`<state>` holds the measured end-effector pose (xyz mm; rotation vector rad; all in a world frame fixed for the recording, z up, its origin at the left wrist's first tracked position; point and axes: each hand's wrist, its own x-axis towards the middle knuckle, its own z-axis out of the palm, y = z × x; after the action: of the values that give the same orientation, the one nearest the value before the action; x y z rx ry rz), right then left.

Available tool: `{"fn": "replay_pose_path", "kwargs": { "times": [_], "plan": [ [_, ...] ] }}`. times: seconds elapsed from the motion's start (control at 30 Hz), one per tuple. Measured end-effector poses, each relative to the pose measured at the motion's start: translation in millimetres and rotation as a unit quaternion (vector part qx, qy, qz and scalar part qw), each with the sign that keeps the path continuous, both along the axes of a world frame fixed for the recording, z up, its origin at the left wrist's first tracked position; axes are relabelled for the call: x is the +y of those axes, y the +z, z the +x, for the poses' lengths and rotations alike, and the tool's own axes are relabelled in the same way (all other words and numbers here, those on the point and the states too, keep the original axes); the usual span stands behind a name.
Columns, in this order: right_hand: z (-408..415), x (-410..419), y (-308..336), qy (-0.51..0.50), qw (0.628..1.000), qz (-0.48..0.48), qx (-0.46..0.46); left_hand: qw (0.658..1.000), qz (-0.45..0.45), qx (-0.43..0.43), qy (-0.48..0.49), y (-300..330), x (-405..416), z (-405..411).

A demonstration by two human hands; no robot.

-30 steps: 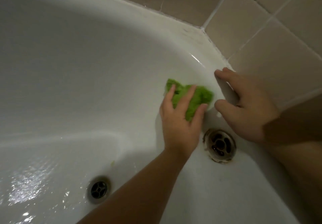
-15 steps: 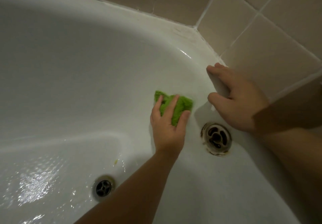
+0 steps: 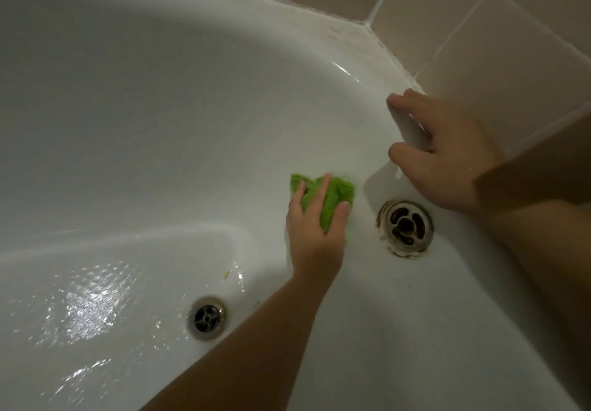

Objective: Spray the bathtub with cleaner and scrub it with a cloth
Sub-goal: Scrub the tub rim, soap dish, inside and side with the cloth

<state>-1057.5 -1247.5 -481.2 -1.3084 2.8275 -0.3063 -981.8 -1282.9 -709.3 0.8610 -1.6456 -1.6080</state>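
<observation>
Fingers of left hand straight and flat, pressing one green cloth onto white bathtub wall. Cloth bunched under fingertips, sticking out past them, touching the wall. Right hand curled over tub rim, thumb inside, fingers on top, gripping that edge beside beige tiles. Lots of bare white wall to left of and above cloth fingers for wiping. Rusty overflow hole just right of cloth fingers, below right thumb. Floor drain lower down, near left forearm, on wet shiny tub floor. Two hands, one cloth, two metal holes, one tub.
</observation>
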Motion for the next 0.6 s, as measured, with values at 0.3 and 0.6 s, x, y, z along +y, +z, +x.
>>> {"fn": "replay_pose_path", "kwargs": {
  "times": [0.3,0.6],
  "plan": [
    [-1,-1,-1,0.0,1.0,-0.006,-0.002,0.969,0.127,-0.21,0.02,-64,-8,19],
    [-3,-4,-2,0.009,1.0,0.005,-0.011,0.999,0.005,-0.005,-0.05,25,28,17]
  ]
}}
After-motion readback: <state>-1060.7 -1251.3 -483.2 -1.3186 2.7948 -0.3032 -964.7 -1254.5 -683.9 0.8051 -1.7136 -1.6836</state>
